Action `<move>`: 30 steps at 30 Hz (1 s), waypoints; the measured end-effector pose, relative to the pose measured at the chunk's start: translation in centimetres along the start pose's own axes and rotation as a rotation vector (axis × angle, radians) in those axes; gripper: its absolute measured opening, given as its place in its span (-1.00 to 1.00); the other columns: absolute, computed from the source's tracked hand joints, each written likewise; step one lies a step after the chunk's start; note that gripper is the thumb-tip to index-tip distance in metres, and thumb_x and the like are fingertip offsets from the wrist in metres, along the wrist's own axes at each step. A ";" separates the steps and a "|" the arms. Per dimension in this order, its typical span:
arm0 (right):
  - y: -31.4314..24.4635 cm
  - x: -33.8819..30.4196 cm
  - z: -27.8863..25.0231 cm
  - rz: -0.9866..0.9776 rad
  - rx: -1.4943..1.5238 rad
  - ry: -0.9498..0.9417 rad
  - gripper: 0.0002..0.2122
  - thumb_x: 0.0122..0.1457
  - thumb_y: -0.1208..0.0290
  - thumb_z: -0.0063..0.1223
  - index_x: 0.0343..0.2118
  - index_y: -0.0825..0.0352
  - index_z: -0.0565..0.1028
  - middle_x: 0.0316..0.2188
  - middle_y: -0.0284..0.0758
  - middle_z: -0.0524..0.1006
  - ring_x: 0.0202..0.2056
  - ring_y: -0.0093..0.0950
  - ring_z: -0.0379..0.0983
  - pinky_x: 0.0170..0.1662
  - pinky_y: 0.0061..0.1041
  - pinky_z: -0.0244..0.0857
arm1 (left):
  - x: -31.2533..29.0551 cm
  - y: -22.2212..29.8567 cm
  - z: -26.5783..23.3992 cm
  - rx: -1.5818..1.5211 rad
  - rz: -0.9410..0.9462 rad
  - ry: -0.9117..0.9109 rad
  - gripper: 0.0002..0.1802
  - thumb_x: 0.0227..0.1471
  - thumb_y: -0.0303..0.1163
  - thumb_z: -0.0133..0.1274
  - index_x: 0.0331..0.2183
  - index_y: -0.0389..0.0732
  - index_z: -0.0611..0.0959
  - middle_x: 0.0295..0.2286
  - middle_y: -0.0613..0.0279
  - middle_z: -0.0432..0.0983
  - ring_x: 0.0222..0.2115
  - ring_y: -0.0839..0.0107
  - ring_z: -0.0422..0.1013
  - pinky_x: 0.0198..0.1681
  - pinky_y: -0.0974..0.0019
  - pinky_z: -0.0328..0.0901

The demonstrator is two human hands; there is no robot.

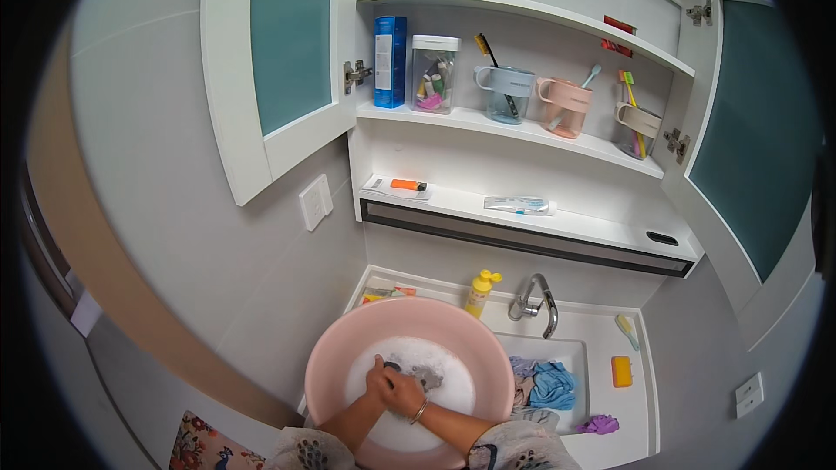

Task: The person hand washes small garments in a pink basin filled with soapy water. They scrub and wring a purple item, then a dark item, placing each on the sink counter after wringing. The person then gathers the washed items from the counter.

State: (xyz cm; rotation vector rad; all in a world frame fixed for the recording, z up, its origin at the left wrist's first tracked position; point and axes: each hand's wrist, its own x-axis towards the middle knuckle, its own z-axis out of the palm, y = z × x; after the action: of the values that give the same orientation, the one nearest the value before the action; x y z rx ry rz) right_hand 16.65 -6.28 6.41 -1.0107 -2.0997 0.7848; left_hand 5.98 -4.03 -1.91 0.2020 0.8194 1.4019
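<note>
- A home bathroom, seen at its washing corner
- White sink (pixel 570 353) set into a pale counter (pixel 634 413), with a curved metal tap (pixel 524 308) behind it
- Wall cabinet (pixel 488 152) above, its framed doors (pixel 233 78) swung open
- Blue cup (pixel 505 91), pink cup (pixel 566 109) and clear cup (pixel 638 122) on a shelf, with toothbrushes (pixel 629 89) in them
- Squeezed tube (pixel 520 205), like toothpaste, lying lower down
- Large pink basin (pixel 327 365) of suds (pixel 455 396) and crumpled cloths (pixel 553 386) in the sink, pointing to household hand-washing
</note>
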 end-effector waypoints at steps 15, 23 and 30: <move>3.4 3.0 -2.7 0.209 -0.244 0.058 -0.74 0.10 0.24 -0.24 -0.55 0.26 0.46 -0.65 -0.13 0.45 -0.59 -0.17 0.41 -0.52 -0.24 0.28 | -3.1 1.3 6.1 0.129 -0.179 0.096 -0.69 0.01 -0.17 -0.13 -0.34 -0.23 0.47 -0.42 0.19 0.44 -0.44 0.32 0.41 -0.35 0.28 0.33; 2.3 3.0 -1.2 -0.020 -0.326 -0.118 -0.78 0.07 0.31 -0.21 -0.53 0.31 0.46 -0.65 -0.18 0.47 -0.57 -0.20 0.42 -0.49 -0.26 0.29 | -0.9 0.3 2.1 0.035 -0.217 0.094 -0.49 -0.01 0.06 -0.15 -0.29 -0.22 0.47 -0.38 0.14 0.46 -0.38 0.28 0.41 -0.25 0.20 0.30; 6.7 3.8 -4.1 0.352 0.528 -0.394 -0.54 0.00 0.08 0.03 -0.11 0.31 0.35 -0.23 -0.25 0.42 -0.19 -0.51 0.31 -0.09 -0.58 0.15 | -0.1 3.7 2.1 0.073 0.043 0.164 -0.81 -0.08 -0.34 0.00 -0.39 -0.24 0.48 -0.50 0.19 0.40 -0.50 0.33 0.37 -0.42 0.23 0.33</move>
State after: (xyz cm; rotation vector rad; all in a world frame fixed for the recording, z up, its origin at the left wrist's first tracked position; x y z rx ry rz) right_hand 20.84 1.24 4.97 -0.9893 -1.8659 1.7273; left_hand 4.39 -2.65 1.79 0.1628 1.0078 1.4441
